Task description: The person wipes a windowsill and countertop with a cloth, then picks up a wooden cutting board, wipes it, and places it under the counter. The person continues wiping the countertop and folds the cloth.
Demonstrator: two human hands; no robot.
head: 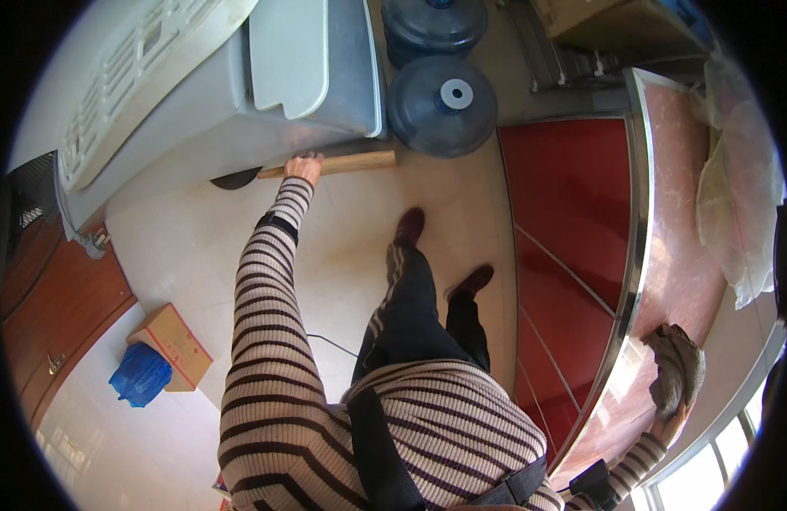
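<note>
My left hand [304, 167] grips a light wooden board [358, 163], seen nearly edge-on above the tiled floor. A dark rounded object [237, 179] shows just left of the board; its kind is unclear. On the right, my right hand [674, 421] has hold of a crumpled grey-brown cloth [680, 367] over the pinkish marbled countertop [671, 255]. The fingers of that hand are partly hidden by the cloth.
Two large blue water bottles [444, 128] stand ahead near a grey bin-like container [349, 70]. Red cabinet fronts [566, 211] line the right. A cardboard box [173, 345] and a blue plastic bag [141, 375] lie left. Clear plastic bags [735, 185] rest on the countertop.
</note>
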